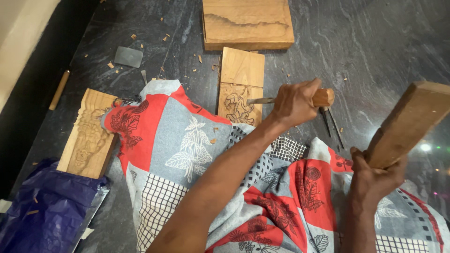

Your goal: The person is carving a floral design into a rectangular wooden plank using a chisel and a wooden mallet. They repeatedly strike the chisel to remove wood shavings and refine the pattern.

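Observation:
My left hand grips a chisel by its wooden handle. The metal blade points left and touches a narrow wooden plank with a floral carving at its near end. Off to the right, my right hand holds a thick wooden mallet block, raised and tilted and well apart from the chisel handle. A red, grey and white patterned cloth covers my lap below both arms.
A larger wood block lies beyond the plank on the dark stone floor. A carved wood piece and a blue plastic bag sit at the left. A flat metal piece, thin tools and wood chips lie about.

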